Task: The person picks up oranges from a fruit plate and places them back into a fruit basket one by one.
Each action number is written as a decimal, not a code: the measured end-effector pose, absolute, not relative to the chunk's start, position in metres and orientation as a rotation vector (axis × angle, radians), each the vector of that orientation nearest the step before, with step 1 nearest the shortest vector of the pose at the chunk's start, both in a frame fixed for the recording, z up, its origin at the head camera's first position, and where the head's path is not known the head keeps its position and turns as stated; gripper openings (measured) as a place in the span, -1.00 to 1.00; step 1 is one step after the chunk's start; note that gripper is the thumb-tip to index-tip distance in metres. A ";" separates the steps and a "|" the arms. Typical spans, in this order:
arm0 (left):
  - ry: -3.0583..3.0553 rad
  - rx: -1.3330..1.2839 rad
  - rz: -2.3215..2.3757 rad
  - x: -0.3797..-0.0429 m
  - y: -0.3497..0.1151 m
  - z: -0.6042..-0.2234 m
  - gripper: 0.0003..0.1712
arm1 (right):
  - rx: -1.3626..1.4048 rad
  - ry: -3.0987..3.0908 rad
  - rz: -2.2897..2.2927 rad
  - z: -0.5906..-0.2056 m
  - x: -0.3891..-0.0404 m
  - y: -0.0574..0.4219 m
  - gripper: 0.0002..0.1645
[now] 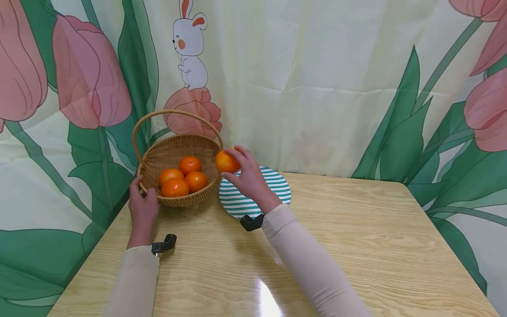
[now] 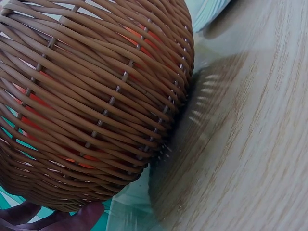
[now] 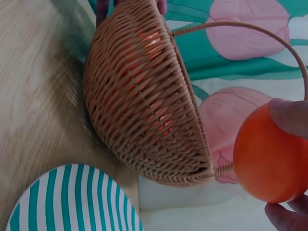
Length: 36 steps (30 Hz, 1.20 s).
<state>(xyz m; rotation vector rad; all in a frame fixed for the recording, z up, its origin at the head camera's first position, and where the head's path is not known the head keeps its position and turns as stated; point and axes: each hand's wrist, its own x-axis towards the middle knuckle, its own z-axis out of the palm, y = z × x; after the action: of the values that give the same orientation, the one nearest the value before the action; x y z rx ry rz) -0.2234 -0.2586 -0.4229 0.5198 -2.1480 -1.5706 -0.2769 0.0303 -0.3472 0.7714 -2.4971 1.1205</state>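
A wicker basket (image 1: 186, 200) with a tall arched handle stands at the left of the table, tilted toward me. Several smooth round orange fruits (image 1: 174, 187) lie inside it. My left hand (image 1: 143, 209) grips the basket's left front rim; in the left wrist view its fingers (image 2: 86, 216) show at the wicker's lower edge. Beside the basket's right rim, my right hand (image 1: 250, 178) holds one orange fruit (image 3: 269, 156) between thumb and fingers, raised above a round plate (image 1: 241, 204) with green and white stripes.
The wooden table (image 1: 356, 237) stretches to the right and toward me. Behind it hangs a curtain (image 1: 317, 110) printed with tulips and a rabbit, close to the basket's back. The basket's handle (image 1: 174, 111) arches up in front of this cloth.
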 end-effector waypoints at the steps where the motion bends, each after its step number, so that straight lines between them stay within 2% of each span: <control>1: -2.151 0.521 -1.567 -0.224 -0.259 -0.423 -0.33 | 0.774 -2.497 1.123 -0.347 -0.277 0.029 -0.29; 36: -2.155 0.534 -1.571 -0.223 -0.257 -0.422 -0.34 | 0.899 -2.528 1.196 -0.355 -0.277 -0.008 -0.27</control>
<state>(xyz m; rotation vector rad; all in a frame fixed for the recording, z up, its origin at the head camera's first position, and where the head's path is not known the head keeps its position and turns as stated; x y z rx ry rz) -0.2227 -0.2566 -0.4217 0.5340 -2.1547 -1.5711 -0.2773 -0.0082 -0.3555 0.8987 -2.5283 1.1963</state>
